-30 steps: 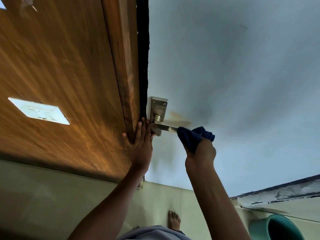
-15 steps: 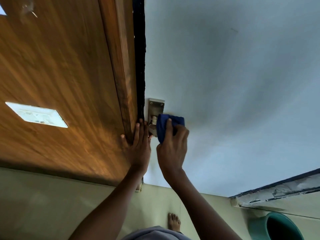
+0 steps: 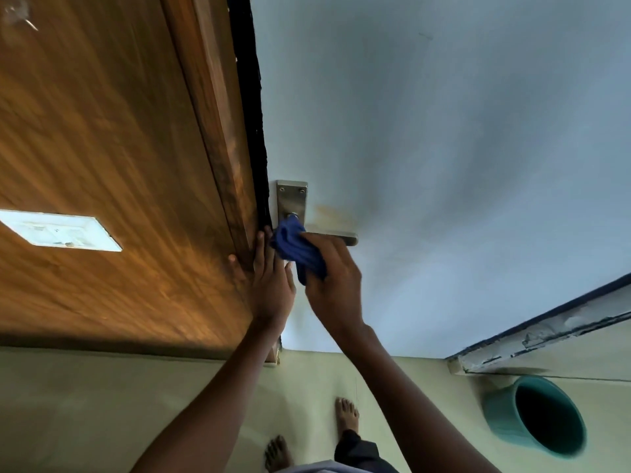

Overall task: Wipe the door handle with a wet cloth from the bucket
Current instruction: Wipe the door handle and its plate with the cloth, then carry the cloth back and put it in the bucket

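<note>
A steel door handle (image 3: 336,237) juts right from its backplate (image 3: 292,199) on the pale blue door (image 3: 426,131). My right hand (image 3: 333,285) is shut on a blue cloth (image 3: 295,249), pressing it against the inner end of the lever near the spindle. The lever's outer end shows past my fingers. My left hand (image 3: 269,285) lies flat with fingers spread against the wooden door frame edge (image 3: 222,165), just left of the cloth, holding nothing.
A teal bucket (image 3: 539,418) stands on the pale floor at lower right, below a chipped wall ledge (image 3: 546,336). A white switch plate (image 3: 58,230) sits on the wooden panel at left. My bare feet (image 3: 346,414) are on the floor below.
The cloth went from the lever's outer end to the backplate, and now covers the lever's inner end. The left hand stayed on the frame.
</note>
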